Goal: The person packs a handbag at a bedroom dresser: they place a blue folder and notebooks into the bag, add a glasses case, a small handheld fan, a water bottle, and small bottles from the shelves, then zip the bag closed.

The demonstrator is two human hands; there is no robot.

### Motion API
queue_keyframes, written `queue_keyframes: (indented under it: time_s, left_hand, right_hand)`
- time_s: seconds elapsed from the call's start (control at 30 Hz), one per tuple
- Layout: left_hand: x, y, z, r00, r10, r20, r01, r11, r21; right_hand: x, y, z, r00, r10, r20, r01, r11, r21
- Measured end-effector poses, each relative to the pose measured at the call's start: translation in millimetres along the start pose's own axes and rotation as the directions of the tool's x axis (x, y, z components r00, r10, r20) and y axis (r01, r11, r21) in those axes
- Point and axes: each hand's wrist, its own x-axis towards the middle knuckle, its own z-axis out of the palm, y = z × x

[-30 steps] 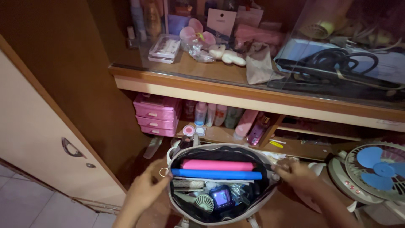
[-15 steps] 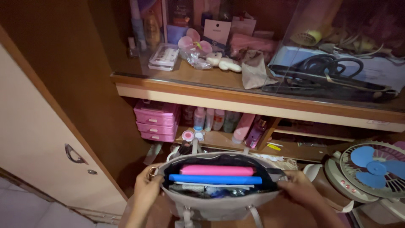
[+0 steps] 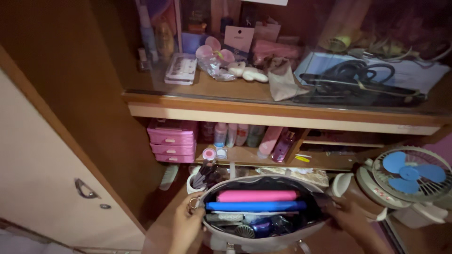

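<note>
An open grey pouch (image 3: pixel 263 241) is held up in front of a wooden cupboard. My left hand (image 3: pixel 187 225) grips its left end and my right hand (image 3: pixel 347 217) grips its right end, spreading the mouth apart. Inside lie a pink case (image 3: pixel 256 195) and a blue case (image 3: pixel 254 206) side by side, with small dark items below them that are hard to make out.
A wooden shelf (image 3: pixel 282 112) above carries a black cable coil (image 3: pixel 358 75), a clear box (image 3: pixel 181 69) and pink items. The lower shelf holds pink mini drawers (image 3: pixel 172 141) and bottles (image 3: pixel 245 135). A small fan with blue blades (image 3: pixel 412 174) stands right. A cupboard door (image 3: pixel 52 188) hangs left.
The pouch has been raised and tilted toward the cupboard, so less of its inside shows. The view has shifted upward a little. Both hands keep their hold on its ends.
</note>
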Motion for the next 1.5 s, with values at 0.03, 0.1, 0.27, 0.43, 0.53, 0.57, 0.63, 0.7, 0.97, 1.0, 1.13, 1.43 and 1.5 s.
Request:
queue_keyframes:
  time_s: [0.03,0.1,0.27,0.43,0.53,0.57,0.63,0.7,0.97,1.0,1.13,1.43,1.5]
  left_hand:
    - [0.3,2.0,3.1,1.0,0.027,0.008,-0.027,1.0,0.016]
    - [-9.4,2.9,3.3,0.993,0.113,0.022,-0.114,0.992,0.06]
    - [-38.1,-16.6,-2.5,0.996,-0.035,0.085,0.034,0.999,0.02]
    - [-41.1,-60.4,-54.3,0.977,-0.207,0.053,0.213,0.967,-0.143]
    - [-40.9,-81.9,-97.8,0.979,-0.202,-0.005,0.202,0.979,-0.027]
    - [-42.1,-85.3,-112.5,0.982,-0.187,-0.017,0.187,0.982,0.032]
    - [-43.5,-88.4,-134.6,0.989,-0.143,-0.024,0.144,0.989,0.038]
    - [-42.7,-88.0,-146.6,0.991,-0.131,-0.018,0.131,0.991,-0.021]
    - [-36.3,-105.8,-153.7,0.963,-0.271,-0.015,0.271,0.963,-0.012]
    - [-34.2,-109.0,-155.7,0.958,-0.285,-0.017,0.285,0.958,-0.022]
    - [-20.8,-106.1,-156.5,0.974,-0.227,-0.021,0.226,0.973,-0.044]
    - [-9.4,5.6,-82.4,0.977,0.204,-0.066,-0.188,0.962,0.195]
    - [-2.7,35.3,-50.0,0.928,0.373,-0.02,-0.358,0.904,0.234]
  right_hand:
    - [-0.7,0.8,2.0,1.0,-0.02,-0.009,0.02,1.0,0.001]
    - [-5.7,2.8,9.3,0.999,-0.041,-0.022,0.041,0.999,0.003]
    - [-32.2,-5.9,29.7,0.995,0.002,-0.103,0.007,0.996,0.085]
    - [-73.1,-40.7,45.5,0.941,-0.1,-0.324,0.177,0.96,0.217]
    - [-95.2,-69.2,54.2,0.87,-0.314,-0.379,0.395,0.905,0.157]
    - [-102.1,-78.6,59.0,0.842,-0.394,-0.369,0.467,0.874,0.133]
    - [-112.7,-96.8,73.0,0.813,-0.458,-0.36,0.501,0.865,0.03]
    - [-123.3,-110.4,94.7,0.822,-0.466,-0.329,0.494,0.87,0.002]
    - [-150.0,-137.2,155.4,0.564,-0.823,-0.07,0.813,0.568,-0.129]
    - [-150.7,-139.3,159.9,0.622,-0.781,-0.048,0.774,0.623,-0.109]
    - [-153.5,-146.9,166.4,0.683,-0.731,0.015,0.731,0.683,-0.002]
    - [-142.9,-177.8,144.4,0.548,-0.836,0.017,0.834,0.546,-0.078]
    - [-134.1,-179.3,131.4,0.486,-0.874,0.023,0.871,0.482,-0.091]
